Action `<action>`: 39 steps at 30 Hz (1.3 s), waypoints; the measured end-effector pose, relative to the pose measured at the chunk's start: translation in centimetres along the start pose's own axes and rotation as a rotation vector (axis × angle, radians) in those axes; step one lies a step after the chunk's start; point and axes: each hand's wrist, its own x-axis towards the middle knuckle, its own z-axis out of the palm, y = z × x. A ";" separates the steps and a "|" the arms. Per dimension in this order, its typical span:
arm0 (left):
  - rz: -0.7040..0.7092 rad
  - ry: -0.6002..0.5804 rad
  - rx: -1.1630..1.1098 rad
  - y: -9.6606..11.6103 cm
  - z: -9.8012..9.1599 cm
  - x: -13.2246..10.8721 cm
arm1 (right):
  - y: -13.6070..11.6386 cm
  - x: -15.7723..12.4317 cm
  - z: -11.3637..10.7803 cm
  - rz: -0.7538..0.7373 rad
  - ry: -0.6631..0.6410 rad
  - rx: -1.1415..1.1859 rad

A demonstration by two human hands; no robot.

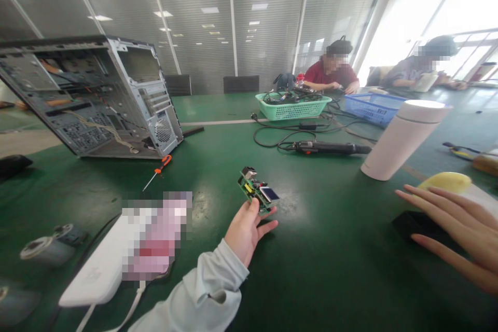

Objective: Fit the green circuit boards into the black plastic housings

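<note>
My left hand (249, 223) pinches a small green circuit board (248, 184) above the middle of the table. The board carries a little dark screen (270, 194) in a white frame and a metal connector at its far end. At the right edge, my right hand (459, 233) is stretched out with its fingers apart, over a black box-like object (418, 225). I cannot tell whether it touches that object, which it partly hides. Just beyond the fingers lies a yellow rounded thing (447, 181).
An opened computer case (136, 98) stands at left, an orange-handled screwdriver (162, 164) before it. Nearer lie a white power bank (105, 259) and a pixelated phone. A corded electric screwdriver (327, 148), white tumbler (400, 140), green basket (291, 109) and blue basket (369, 106) stand beyond. Two people sit opposite.
</note>
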 end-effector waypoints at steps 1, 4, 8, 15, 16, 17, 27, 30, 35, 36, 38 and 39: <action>0.020 0.006 0.011 -0.1 0.0 0.0 | -1.2 0.7 0.0 -0.091 -0.007 -0.041; 0.117 0.038 0.086 -0.3 -0.1 0.1 | -5.4 3.1 -0.2 -0.279 0.051 -0.088; 0.336 0.104 0.294 -0.5 -0.4 0.1 | -11.6 5.7 -0.8 -0.368 0.092 0.017; 0.688 0.029 0.924 0.3 -0.9 -0.8 | -16.9 6.5 1.3 -0.346 0.101 0.168; 0.720 0.002 1.013 0.4 -0.8 -1.0 | -17.0 6.3 1.9 -0.344 0.102 0.181; 0.736 -0.030 1.079 0.5 -0.8 -1.1 | -16.9 6.2 2.4 -0.347 0.095 0.188; 0.825 -0.176 1.181 0.6 -0.7 -1.5 | -15.9 5.8 4.7 -0.352 0.143 0.246; 0.830 -0.215 1.190 0.6 -0.7 -1.5 | -15.9 5.8 4.5 -0.360 0.148 0.263; 0.782 -0.198 1.036 0.7 -0.6 -1.4 | -16.0 5.5 4.6 -0.286 0.106 0.394; 0.764 -0.183 0.990 0.7 -0.6 -1.4 | -16.0 5.4 4.7 -0.234 0.082 0.464; 0.723 -0.150 0.913 0.5 -0.8 -1.2 | -15.8 5.4 5.2 -0.083 -0.001 0.656; 0.699 -0.138 0.887 0.4 -0.9 -1.2 | -15.7 5.4 5.4 0.009 -0.067 0.781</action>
